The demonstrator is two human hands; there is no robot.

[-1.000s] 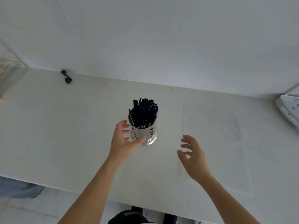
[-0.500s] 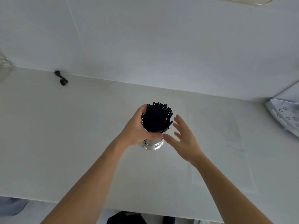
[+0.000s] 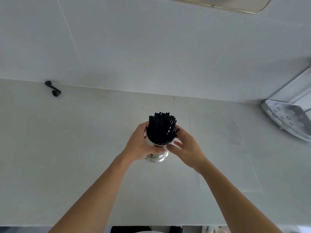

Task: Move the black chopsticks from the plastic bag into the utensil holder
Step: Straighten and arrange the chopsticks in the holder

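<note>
A shiny metal utensil holder (image 3: 156,157) stands upright on the white counter (image 3: 67,148), full of black chopsticks (image 3: 161,126) that stick out of its top. My left hand (image 3: 139,145) grips the holder's left side, thumb curled across its front. My right hand (image 3: 186,145) wraps the right side, fingers touching the rim and the outer chopsticks. A flat clear plastic bag (image 3: 227,157) lies on the counter just right of the holder, hard to make out.
A small black object (image 3: 53,89) lies at the back left where counter meets wall. A white perforated corner shelf (image 3: 289,118) sits at the far right. The counter's front edge runs along the bottom of the view.
My left hand went from beside the holder to gripping it. My right hand came in from the right and now holds the holder's other side.
</note>
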